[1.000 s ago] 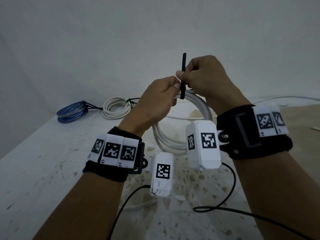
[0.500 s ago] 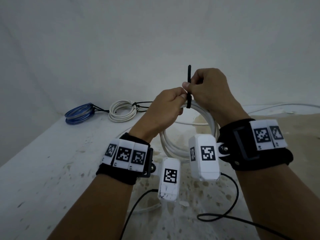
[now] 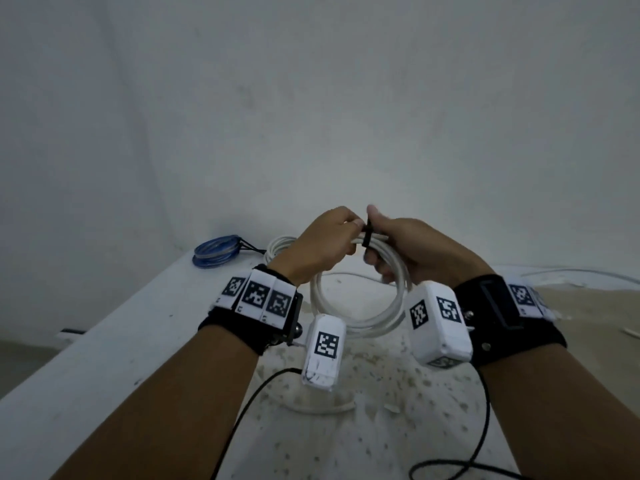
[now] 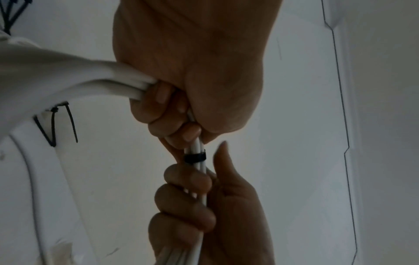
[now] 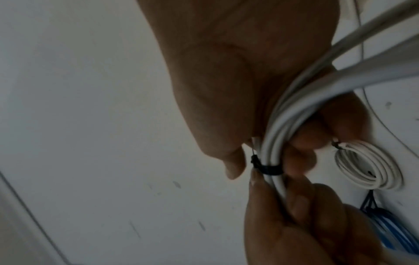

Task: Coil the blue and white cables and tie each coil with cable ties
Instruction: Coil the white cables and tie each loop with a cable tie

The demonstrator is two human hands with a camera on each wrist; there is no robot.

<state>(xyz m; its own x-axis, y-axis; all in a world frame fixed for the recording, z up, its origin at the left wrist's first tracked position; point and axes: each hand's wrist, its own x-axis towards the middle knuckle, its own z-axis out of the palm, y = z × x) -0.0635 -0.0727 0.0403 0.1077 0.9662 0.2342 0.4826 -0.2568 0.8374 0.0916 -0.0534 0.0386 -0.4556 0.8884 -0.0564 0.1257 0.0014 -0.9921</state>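
Head view shows a pale tabletop (image 3: 104, 358) under a bare wall, and both hands raised over it with a white coil (image 3: 360, 317) hanging between them. That coil is the largest cable loop in sight; its top strands are bunched together while the rest droops toward the tabletop. The left hand (image 3: 322, 247) is clamped around the bundle on one side, and the right hand (image 3: 412, 251) grips it on the other, fingers curled round the strands, thumb lifted beside the tie. At the far edge lie two finished bundles: a smaller white coil (image 5: 367, 166) and, beside it, a blue coil (image 3: 216, 252), each with black tie tails sticking out. Smallest of all is the black tie (image 4: 195, 157), cinched as a snug band round the strands in the gap between the two hands, its head visible in the right wrist view; whether a loose tail remains cannot be told. The step in hand looks like the closing of this coil's tie. Next would likely be a last firm pull if slack remains, then setting the coil down near the others, keeping the strands from springing apart.
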